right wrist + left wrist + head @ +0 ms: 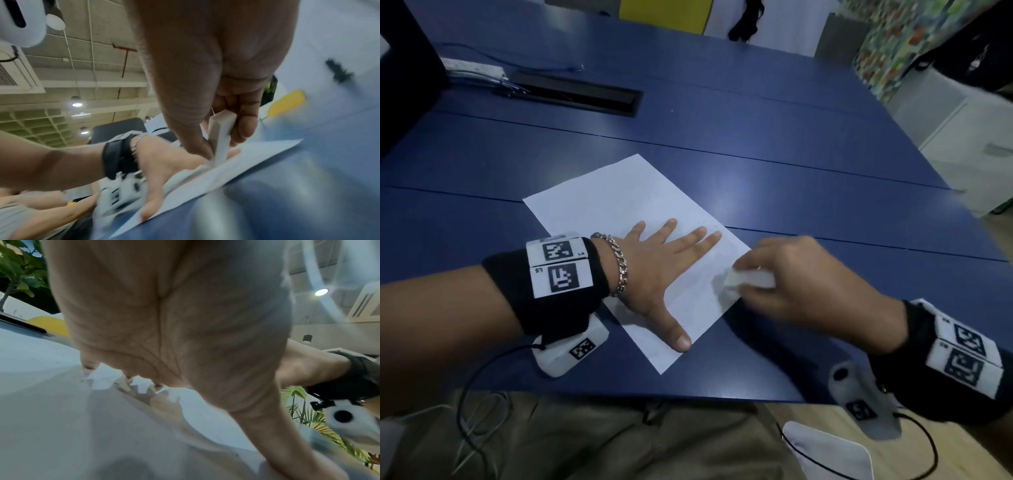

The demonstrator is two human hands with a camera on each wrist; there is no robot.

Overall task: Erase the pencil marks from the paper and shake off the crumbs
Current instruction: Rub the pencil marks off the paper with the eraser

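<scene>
The blue table (774,144) carries the paper (619,212) near its front edge. The left hand (661,270) presses it flat, fingers spread. The right hand (787,277) pinches the eraser (750,278) at the paper's right edge; hard strokes there could crumple or tear it.

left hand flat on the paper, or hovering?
Touching. Head view shows the left hand spread flat on the paper, fingers straight; right wrist view shows its thumb pressed along the sheet's edge.

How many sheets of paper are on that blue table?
1. The sheet of paper lies slantwise near the table's front edge, pinned flat by the left hand while the right hand rubs an eraser along its right edge.
</scene>
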